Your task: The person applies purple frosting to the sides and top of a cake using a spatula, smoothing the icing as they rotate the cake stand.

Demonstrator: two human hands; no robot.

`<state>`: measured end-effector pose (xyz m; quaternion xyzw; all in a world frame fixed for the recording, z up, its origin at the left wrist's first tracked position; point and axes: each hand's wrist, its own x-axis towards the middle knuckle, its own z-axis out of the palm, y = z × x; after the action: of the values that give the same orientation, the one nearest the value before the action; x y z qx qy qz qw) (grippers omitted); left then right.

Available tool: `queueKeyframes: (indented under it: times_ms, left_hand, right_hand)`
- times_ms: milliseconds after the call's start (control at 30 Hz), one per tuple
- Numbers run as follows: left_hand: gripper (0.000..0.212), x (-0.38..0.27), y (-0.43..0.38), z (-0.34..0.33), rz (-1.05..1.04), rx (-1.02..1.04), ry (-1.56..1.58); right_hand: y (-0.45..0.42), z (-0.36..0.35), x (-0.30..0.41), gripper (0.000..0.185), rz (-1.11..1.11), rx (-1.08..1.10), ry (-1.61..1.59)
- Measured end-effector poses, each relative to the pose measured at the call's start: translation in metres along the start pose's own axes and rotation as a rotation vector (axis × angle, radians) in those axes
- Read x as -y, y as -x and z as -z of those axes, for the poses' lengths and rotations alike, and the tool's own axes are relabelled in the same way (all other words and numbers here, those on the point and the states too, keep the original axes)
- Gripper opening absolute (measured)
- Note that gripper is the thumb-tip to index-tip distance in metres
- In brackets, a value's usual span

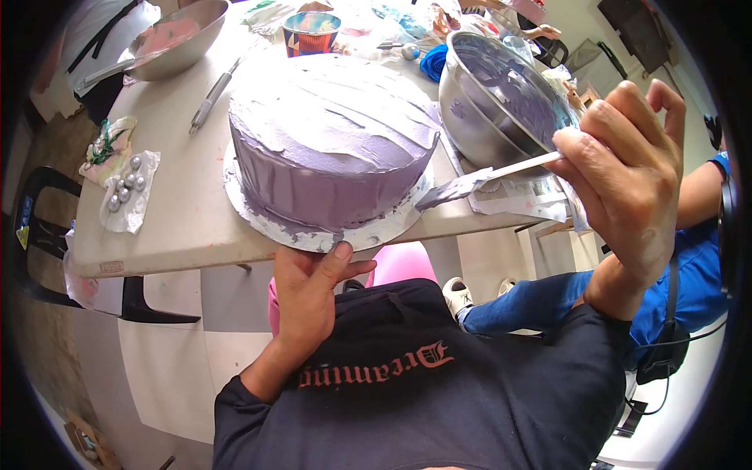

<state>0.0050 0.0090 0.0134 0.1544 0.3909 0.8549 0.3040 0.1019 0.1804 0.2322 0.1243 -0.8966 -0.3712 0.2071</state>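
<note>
A round cake (335, 153) covered in purple frosting stands on a white cake board (264, 226), whose front reaches the table edge. The top has ridged strokes and smears of frosting lie on the board. My left hand (311, 288) holds the board's near rim, thumb at its edge and fingers below. My right hand (628, 158), raised at the right, pinches the white handle of a small spatula (458, 187). The blade is coated in purple frosting, and its tip is close to the board's right rim. Behind it a steel mixing bowl (482, 117) smeared with purple frosting leans tilted.
At the left lie silver balls (126, 185) on paper and a craft-knife-like tool (210, 103). A steel bowl with pink frosting (176, 44) and a patterned cup (311, 38) stand farther back. A person in blue (687, 282) sits close at right; a black chair (44, 235) is at left.
</note>
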Motion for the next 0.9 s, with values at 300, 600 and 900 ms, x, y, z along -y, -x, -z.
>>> queueKeyframes:
  times_ms: [300,600,900]
  left_hand:
    - [0.037,0.006,-0.001,-0.004,0.017,-0.001,-0.007]
    - [0.039,0.003,-0.002,0.005,0.043,0.019,-0.008]
    - [0.042,0.002,-0.005,0.001,0.106,0.114,0.063]
  right_hand:
    - [-0.022,-0.01,0.001,0.022,0.062,-0.022,-0.042]
    - [-0.001,0.025,-0.04,0.018,0.045,0.079,-0.051]
    - [0.012,0.021,0.0,0.019,0.015,0.016,-0.036]
